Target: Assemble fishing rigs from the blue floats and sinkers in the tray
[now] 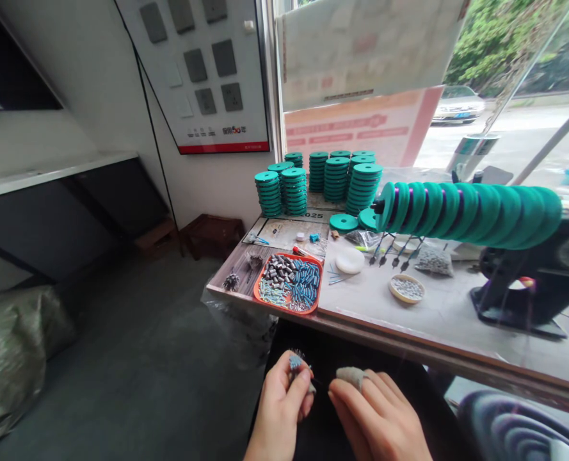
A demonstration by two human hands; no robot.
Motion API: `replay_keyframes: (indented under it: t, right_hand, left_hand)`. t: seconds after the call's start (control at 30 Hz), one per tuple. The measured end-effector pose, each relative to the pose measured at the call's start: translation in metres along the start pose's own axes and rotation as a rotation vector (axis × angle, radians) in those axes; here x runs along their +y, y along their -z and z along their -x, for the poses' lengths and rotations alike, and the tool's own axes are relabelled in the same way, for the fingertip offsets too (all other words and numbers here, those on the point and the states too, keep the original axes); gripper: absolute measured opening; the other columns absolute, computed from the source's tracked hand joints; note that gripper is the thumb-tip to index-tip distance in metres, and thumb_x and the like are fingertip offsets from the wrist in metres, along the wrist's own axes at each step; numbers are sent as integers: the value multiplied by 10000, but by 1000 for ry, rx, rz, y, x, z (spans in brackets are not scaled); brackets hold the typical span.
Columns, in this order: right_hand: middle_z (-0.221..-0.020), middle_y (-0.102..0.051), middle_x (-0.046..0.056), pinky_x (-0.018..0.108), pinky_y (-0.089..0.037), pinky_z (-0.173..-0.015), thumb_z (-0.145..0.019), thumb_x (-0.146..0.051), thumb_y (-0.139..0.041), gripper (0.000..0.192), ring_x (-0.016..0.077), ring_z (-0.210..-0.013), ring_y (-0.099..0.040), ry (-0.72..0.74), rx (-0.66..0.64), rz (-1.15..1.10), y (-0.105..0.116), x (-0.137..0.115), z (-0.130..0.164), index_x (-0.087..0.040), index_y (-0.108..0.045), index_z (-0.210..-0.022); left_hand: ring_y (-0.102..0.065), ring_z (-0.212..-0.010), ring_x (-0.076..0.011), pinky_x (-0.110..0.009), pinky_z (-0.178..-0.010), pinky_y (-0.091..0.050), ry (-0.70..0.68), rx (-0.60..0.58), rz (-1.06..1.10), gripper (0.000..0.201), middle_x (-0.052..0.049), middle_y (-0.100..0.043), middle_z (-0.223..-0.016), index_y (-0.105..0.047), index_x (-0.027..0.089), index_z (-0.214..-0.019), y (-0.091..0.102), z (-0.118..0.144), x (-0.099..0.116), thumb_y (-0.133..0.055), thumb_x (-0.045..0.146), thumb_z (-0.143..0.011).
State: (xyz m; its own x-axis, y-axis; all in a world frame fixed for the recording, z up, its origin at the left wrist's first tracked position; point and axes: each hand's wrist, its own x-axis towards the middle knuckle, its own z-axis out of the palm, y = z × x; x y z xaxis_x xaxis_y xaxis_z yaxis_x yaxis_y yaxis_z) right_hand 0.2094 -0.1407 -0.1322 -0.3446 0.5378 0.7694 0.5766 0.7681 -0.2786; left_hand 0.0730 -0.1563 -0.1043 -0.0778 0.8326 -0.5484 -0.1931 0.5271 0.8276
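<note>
Left hand [279, 410]: below the worktop's near edge, fingers pinched shut on a small blue-tipped piece [296, 363].
Right hand [375, 416]: just beside it, fingers loosely curled, holding nothing visible; grey finger cot [350, 378] on one fingertip.
Handling: piece looks light, tiny, easily dropped; best pinched at its body.
Orange tray [265, 299]: near-left edge, blue and grey pieces.
Green discs [332, 176]: stacked at far edge.

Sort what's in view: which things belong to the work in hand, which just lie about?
In use: left hand pinching small blue piece; right hand; orange tray of matching pieces.

Lying about: stacked green discs, white lid, small dish, black stand.
</note>
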Motion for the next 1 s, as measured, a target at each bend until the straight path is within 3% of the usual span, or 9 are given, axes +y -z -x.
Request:
replay_keyframes:
  t: [0.27, 0.6, 0.9, 1.0]
  right_hand:
    - [-625, -511, 34, 253, -280, -572, -857, -100, -428, 165, 118, -581, -444, 46, 11, -19, 4, -1, -3, -137, -549, -752]
    - [-602, -485, 17, 251, -271, -564, -873, -117, -398, 210, 115, -552, -416, 1, -2, 17, 2, 0, -3, -153, -543, -726]
    - [-603, -493, 20, 262, -269, -582, -878, -122, -360, 249, 127, -558, -426, -52, -1, 122, -1, 2, 0, -161, -535, -706]
    - [-596, -488, 18, 262, -270, -577, -875, -123, -366, 251, 128, -553, -422, -58, 6, 122, -1, 2, 0, -163, -532, -691]
  left_hand:
    - [-330, -489, 59, -43, -466, -297, 7, -2, -9, 314, 73, -349, -595, -370, 162, -695, 0, -1, 1, -550, 418, -680]
    - [-319, -487, 58, -50, -469, -296, 13, -4, -3, 293, 74, -340, -596, -369, 165, -694, 0, 0, 0, -559, 388, -677]
    - [-320, -511, 37, -65, -497, -249, -134, 47, -132, 393, 42, -424, -547, -479, 126, -648, 6, 4, -8, -596, 501, -633]
    - [-313, -522, 37, -63, -508, -241, -151, 94, -309, 367, 40, -415, -555, -497, 126, -640, 5, 5, -4, -569, 486, -662]
